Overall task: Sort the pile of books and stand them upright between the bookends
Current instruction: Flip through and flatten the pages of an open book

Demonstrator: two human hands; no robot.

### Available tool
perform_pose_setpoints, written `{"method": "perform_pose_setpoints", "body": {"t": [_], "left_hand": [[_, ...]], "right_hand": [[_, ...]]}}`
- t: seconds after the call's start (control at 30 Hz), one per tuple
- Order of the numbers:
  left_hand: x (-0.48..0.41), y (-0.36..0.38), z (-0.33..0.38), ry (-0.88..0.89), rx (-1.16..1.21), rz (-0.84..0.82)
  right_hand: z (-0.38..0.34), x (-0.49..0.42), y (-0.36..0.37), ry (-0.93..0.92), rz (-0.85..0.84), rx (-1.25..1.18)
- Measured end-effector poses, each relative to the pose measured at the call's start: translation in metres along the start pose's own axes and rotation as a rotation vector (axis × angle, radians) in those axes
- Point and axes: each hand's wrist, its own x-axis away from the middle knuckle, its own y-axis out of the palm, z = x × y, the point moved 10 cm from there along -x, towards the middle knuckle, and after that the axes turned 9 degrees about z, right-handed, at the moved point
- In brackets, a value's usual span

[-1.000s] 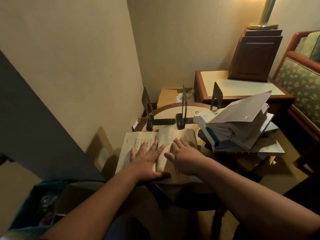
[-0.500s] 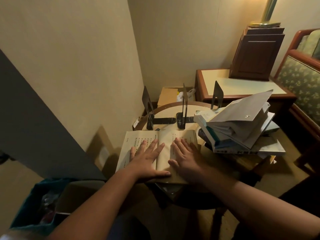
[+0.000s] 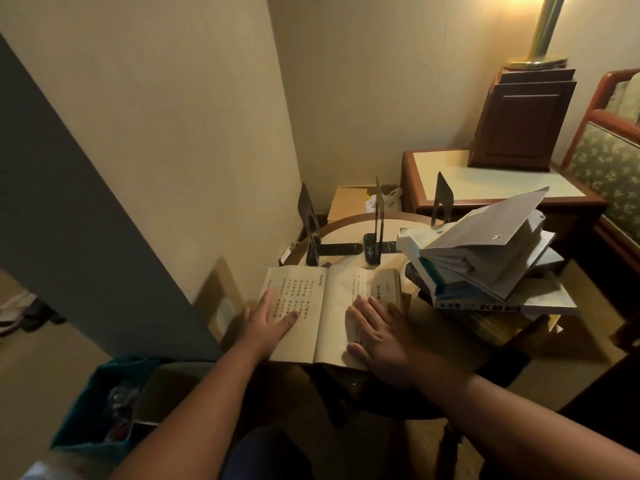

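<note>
An open book [image 3: 329, 299] with yellowed pages of vertical print lies flat at the near edge of a small round table [image 3: 349, 225]. My left hand [image 3: 268, 318] rests flat on its left page, fingers straight. On the right page my right hand [image 3: 377, 332] presses down with its fingers spread. A messy pile of books [image 3: 485, 268] leans at the right of the table, its top book gaping open. Three dark metal bookends stand behind the open book: a left bookend [image 3: 309, 223], a middle bookend [image 3: 377, 220] and a right bookend [image 3: 441, 202].
A wall runs close along the left. Behind the table are a cardboard box [image 3: 348, 202] and a low side table [image 3: 485, 181] bearing a dark wooden cabinet [image 3: 523, 123] and a lamp post. An upholstered chair [image 3: 609, 161] stands at the right. A teal bin [image 3: 93, 410] sits on the floor at lower left.
My hands have moved apart on the open book: the left hand slid to the left page's outer part and the right hand went rightwards across the right page. The book now lies flatter.
</note>
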Motion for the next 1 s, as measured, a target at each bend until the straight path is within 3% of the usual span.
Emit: {"method": "perform_pose_setpoints", "body": {"t": [0.17,0.3,0.4,0.5,0.6,0.73,0.87,1.0], "left_hand": [[0.012,-0.024,0.004,-0.005,0.056,0.099],[0.012,-0.052,0.009,-0.022,0.220,0.160],[0.015,-0.082,0.024,-0.041,0.330,0.212],[0.024,-0.109,0.052,0.030,0.299,0.283],[0.038,-0.105,0.082,0.050,0.453,0.162],[0.054,-0.071,0.125,0.110,0.616,-0.121],[0.047,-0.020,0.138,0.217,0.444,-0.270],[0.035,0.025,0.133,0.402,0.061,-0.254]], "right_hand": [[0.000,-0.007,-0.001,0.022,-0.053,-0.070],[-0.006,-0.014,-0.024,0.141,-0.145,-0.332],[-0.018,-0.022,-0.056,0.137,-0.060,-0.364],[-0.025,-0.027,-0.082,0.238,0.051,-0.612],[-0.035,-0.033,-0.107,0.287,0.125,-0.912],[-0.039,-0.035,-0.128,0.318,0.145,-1.128],[-0.017,-0.029,-0.144,0.365,0.241,-1.028],[0.022,-0.020,-0.138,0.421,0.292,-0.719]]}}
